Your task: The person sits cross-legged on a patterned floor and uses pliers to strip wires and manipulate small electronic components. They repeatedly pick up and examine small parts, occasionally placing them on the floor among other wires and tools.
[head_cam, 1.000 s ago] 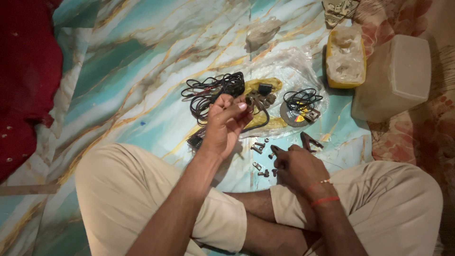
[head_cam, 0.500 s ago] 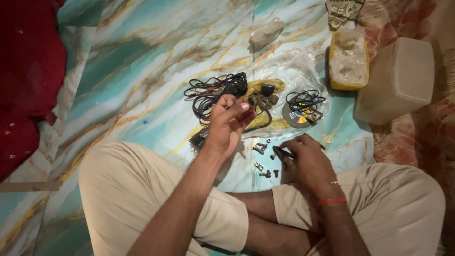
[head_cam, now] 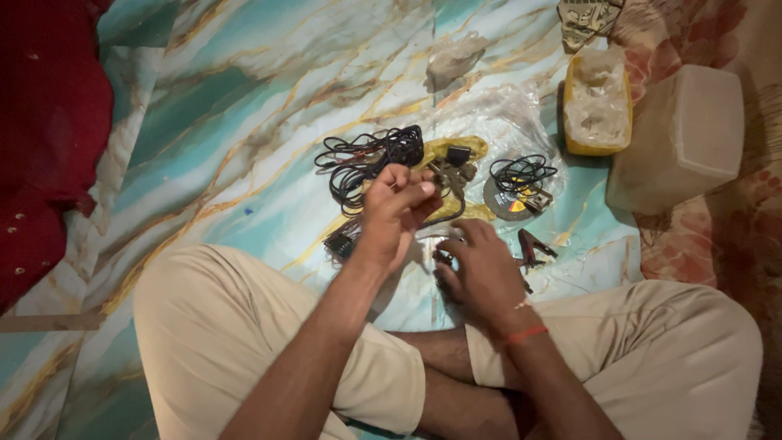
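Observation:
My left hand (head_cam: 397, 210) is raised above the floor with its fingertips pinched together on a small part too tiny to make out. My right hand (head_cam: 482, 270) lies palm down on the floor sheet just in front of my crossed legs. Its bent fingers cover several small metal pieces (head_cam: 441, 259), and what the fingertips touch is hidden. Beyond the left hand lies a tangle of black wires (head_cam: 364, 159), with a yellow piece (head_cam: 450, 148) beside it. Dark pliers (head_cam: 533, 245) lie just right of my right hand.
A grey disc (head_cam: 507, 204) with a small coil of black wire sits on a clear plastic bag (head_cam: 498, 114). A yellow tub (head_cam: 597, 106) and a whitish plastic box (head_cam: 683, 138) stand at the right. Red cloth (head_cam: 41, 130) lies at the left edge.
My right hand has slid left and forward over the small metal pieces. The left hand stays raised with its fingers pinched.

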